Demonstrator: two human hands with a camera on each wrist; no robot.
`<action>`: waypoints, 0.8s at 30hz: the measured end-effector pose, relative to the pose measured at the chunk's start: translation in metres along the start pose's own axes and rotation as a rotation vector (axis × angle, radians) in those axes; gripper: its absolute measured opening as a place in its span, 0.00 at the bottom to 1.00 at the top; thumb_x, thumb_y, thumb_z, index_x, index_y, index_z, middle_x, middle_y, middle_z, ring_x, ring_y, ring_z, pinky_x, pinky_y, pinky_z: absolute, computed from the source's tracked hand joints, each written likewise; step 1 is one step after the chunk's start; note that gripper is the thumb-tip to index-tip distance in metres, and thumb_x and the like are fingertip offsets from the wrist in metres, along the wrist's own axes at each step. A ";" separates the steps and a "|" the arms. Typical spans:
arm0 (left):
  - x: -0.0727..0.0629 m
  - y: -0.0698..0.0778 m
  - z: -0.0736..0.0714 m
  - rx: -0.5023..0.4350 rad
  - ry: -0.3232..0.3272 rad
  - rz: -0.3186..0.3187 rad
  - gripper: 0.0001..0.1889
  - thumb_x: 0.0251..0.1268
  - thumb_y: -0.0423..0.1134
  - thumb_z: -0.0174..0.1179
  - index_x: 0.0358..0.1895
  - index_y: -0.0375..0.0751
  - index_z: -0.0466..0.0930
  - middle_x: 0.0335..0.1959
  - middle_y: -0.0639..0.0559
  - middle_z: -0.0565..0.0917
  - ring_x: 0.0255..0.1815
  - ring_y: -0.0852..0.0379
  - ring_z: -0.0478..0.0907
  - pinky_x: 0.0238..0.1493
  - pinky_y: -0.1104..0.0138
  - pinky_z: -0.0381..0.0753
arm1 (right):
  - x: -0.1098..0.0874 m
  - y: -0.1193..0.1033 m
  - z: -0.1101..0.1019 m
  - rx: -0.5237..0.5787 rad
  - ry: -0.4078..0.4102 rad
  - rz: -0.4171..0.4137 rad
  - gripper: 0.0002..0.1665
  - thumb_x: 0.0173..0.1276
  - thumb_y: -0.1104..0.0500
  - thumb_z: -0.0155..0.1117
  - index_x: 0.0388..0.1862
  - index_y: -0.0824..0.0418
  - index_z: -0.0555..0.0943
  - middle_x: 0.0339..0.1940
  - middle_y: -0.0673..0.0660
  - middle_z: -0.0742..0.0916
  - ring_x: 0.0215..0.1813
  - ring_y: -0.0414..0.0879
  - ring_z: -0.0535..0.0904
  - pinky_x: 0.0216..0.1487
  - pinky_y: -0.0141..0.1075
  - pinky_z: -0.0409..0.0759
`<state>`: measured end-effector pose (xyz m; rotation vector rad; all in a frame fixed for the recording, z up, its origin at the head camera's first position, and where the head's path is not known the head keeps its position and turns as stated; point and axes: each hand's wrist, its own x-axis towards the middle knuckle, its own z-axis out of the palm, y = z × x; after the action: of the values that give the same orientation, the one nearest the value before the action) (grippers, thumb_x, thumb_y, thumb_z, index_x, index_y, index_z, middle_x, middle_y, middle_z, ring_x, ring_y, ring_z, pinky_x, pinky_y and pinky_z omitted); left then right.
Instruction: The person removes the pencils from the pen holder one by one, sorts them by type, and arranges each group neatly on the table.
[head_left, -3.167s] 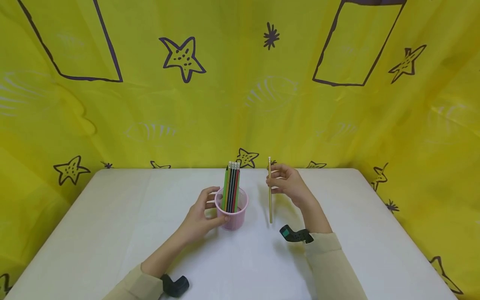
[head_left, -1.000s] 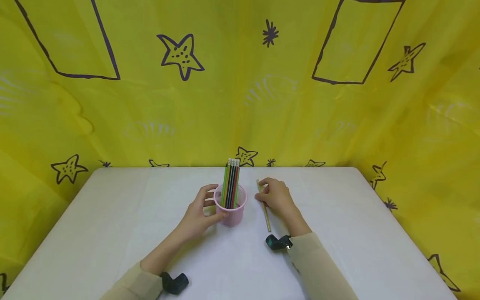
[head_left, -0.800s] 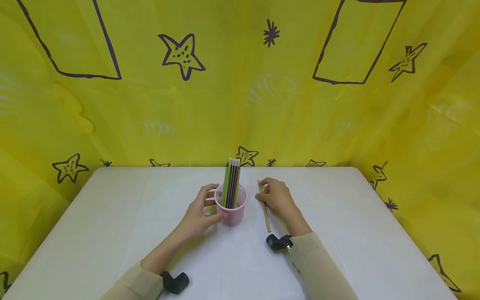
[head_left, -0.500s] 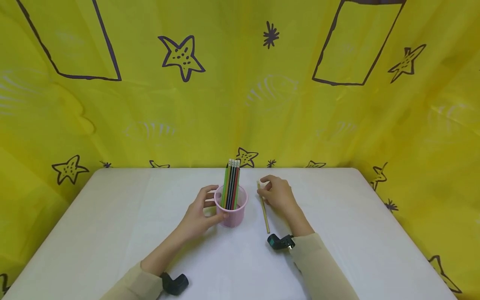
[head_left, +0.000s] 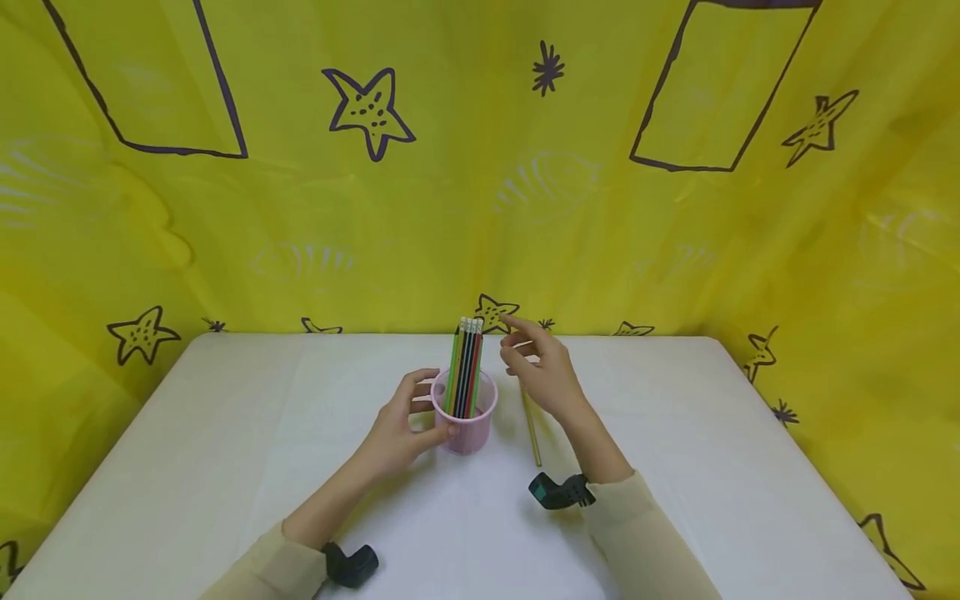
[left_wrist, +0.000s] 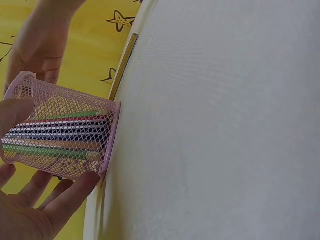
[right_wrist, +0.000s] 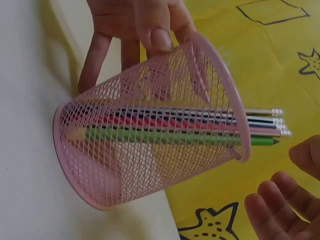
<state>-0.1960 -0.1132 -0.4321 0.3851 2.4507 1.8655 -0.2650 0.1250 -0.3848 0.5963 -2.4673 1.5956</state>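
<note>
A pink mesh pencil cup (head_left: 468, 435) stands upright on the table. Curled round its left side, my left hand (head_left: 393, 435) holds it, thumb at the front and fingers behind. Several pencils (head_left: 466, 367) in green, black, red and gold lean together inside, most with white eraser ends up. My right hand (head_left: 551, 377) hovers right of the cup, its loosely bent fingers holding nothing and pointing toward the pencil tops. Below that hand a gold pencil (head_left: 532, 429) lies on the table, its far end hidden by the hand; the left wrist view shows this pencil (left_wrist: 125, 62) beyond the cup.
The white table (head_left: 225, 467) has a back edge just behind the cup. A yellow curtain (head_left: 450, 217) printed with starfish hangs at the back and both sides. Dark wrist devices (head_left: 558, 492) sit at both sleeve cuffs.
My right hand laid the gold pencil on the table right of the cup, let it go, then rose and moved left toward the pencils. My left hand kept its hold on the cup.
</note>
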 end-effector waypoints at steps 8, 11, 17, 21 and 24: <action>0.002 0.002 0.001 0.007 -0.003 0.023 0.41 0.57 0.36 0.73 0.72 0.55 0.60 0.65 0.42 0.76 0.62 0.39 0.77 0.53 0.52 0.85 | -0.005 -0.015 0.007 -0.079 -0.149 -0.092 0.34 0.78 0.55 0.56 0.80 0.44 0.60 0.65 0.61 0.76 0.64 0.57 0.78 0.58 0.50 0.82; 0.002 0.003 0.001 0.010 -0.004 0.019 0.41 0.57 0.35 0.73 0.72 0.55 0.60 0.65 0.42 0.75 0.62 0.40 0.77 0.53 0.52 0.85 | -0.006 -0.016 0.007 -0.081 -0.134 -0.092 0.32 0.79 0.55 0.55 0.78 0.45 0.62 0.66 0.60 0.76 0.65 0.57 0.77 0.59 0.51 0.81; 0.001 0.005 0.002 0.006 0.003 -0.002 0.42 0.57 0.35 0.73 0.72 0.54 0.60 0.65 0.43 0.75 0.63 0.40 0.77 0.54 0.51 0.84 | -0.004 -0.019 0.001 0.057 -0.076 -0.045 0.24 0.77 0.61 0.55 0.70 0.54 0.71 0.68 0.55 0.78 0.66 0.55 0.76 0.62 0.49 0.79; 0.000 0.004 0.002 0.009 0.009 -0.013 0.42 0.57 0.36 0.73 0.72 0.54 0.59 0.66 0.43 0.75 0.63 0.40 0.76 0.54 0.51 0.84 | -0.003 -0.022 -0.003 0.237 -0.086 0.014 0.22 0.74 0.69 0.55 0.66 0.62 0.74 0.65 0.59 0.79 0.64 0.56 0.77 0.60 0.42 0.81; 0.000 0.003 0.002 0.003 0.008 -0.011 0.42 0.57 0.36 0.73 0.73 0.53 0.59 0.65 0.42 0.75 0.63 0.40 0.76 0.54 0.51 0.84 | -0.003 -0.023 -0.004 0.314 -0.112 0.048 0.24 0.72 0.71 0.55 0.65 0.63 0.73 0.62 0.62 0.79 0.62 0.58 0.79 0.57 0.38 0.83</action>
<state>-0.1948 -0.1110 -0.4296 0.3640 2.4558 1.8636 -0.2535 0.1213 -0.3650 0.6886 -2.3377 2.0417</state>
